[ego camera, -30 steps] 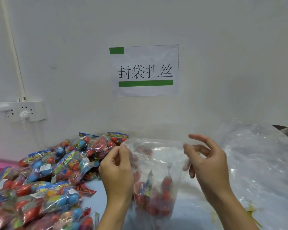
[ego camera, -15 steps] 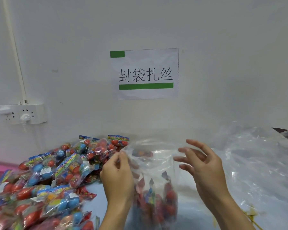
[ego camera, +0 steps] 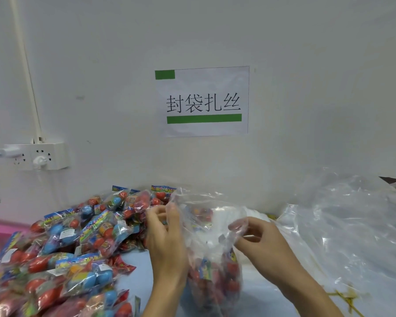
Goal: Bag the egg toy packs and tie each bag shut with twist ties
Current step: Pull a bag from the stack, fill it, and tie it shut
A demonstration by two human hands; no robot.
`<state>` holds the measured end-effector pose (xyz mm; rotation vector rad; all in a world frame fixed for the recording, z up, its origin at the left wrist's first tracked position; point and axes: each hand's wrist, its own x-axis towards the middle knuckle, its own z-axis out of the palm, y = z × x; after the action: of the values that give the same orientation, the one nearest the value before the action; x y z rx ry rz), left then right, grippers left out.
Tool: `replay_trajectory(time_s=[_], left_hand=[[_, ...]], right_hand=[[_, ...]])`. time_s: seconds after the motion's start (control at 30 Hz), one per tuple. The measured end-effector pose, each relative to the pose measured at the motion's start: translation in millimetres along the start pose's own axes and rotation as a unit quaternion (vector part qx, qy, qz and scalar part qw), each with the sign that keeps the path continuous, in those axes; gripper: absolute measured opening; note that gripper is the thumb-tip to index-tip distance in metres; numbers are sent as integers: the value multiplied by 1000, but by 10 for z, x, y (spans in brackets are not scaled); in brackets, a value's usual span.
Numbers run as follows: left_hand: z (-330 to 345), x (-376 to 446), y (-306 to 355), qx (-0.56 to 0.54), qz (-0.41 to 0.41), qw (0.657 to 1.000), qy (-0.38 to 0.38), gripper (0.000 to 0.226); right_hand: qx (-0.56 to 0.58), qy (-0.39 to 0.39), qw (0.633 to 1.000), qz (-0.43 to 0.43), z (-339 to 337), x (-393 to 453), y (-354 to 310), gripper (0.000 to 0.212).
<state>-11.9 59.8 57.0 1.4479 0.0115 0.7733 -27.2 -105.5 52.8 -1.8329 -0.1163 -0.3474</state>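
Note:
A clear plastic bag [ego camera: 212, 227] stands in front of me with several red and blue egg toy packs [ego camera: 215, 280] in its bottom. My left hand [ego camera: 167, 243] pinches the bag's left rim between thumb and fingers. My right hand [ego camera: 258, 241] grips the right rim with curled fingers, the film bunched over its fingertips. The top of the bag is drawn inward between both hands. A big heap of loose egg toy packs [ego camera: 62, 248] lies on the table to the left. Yellow twist ties [ego camera: 345, 298] lie at the lower right.
A pile of empty clear bags [ego camera: 348, 229] fills the right side of the light table [ego camera: 137, 284]. On the white wall hang a paper sign [ego camera: 204, 101] and a power strip [ego camera: 39, 155] with plugs. A pink edge [ego camera: 0, 227] shows at far left.
My right hand has closed from spread fingers onto the bag's right rim. Both hands have drawn the bag's mouth inward, and the bag has sunk a little.

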Motion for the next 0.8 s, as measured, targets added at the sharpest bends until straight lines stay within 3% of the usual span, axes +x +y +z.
replay_trajectory(time_s=[0.1, 0.2, 0.27, 0.43, 0.53, 0.63, 0.8], left_hand=[[16, -22, 15, 30, 38, 999, -4, 50], [35, -55, 25, 96, 59, 994, -3, 26], [45, -58, 20, 107, 46, 993, 13, 23], [-31, 23, 57, -12, -21, 999, 32, 28], [-39, -3, 67, -46, -36, 997, -47, 33], [0, -51, 73, -59, -57, 986, -142, 40], [27, -73, 58, -76, -78, 968, -225, 26]], right_hand=[[-10, 51, 998, -16, -25, 1, -15, 14], [-8, 82, 996, -18, -24, 6, -33, 14], [16, 126, 992, -12, -28, 20, -27, 15], [114, 228, 966, 33, -115, 63, -6, 20], [135, 215, 966, 44, -133, 66, -11, 30], [146, 154, 976, 49, -112, 54, -48, 39], [132, 86, 985, 71, -85, 27, -93, 25]])
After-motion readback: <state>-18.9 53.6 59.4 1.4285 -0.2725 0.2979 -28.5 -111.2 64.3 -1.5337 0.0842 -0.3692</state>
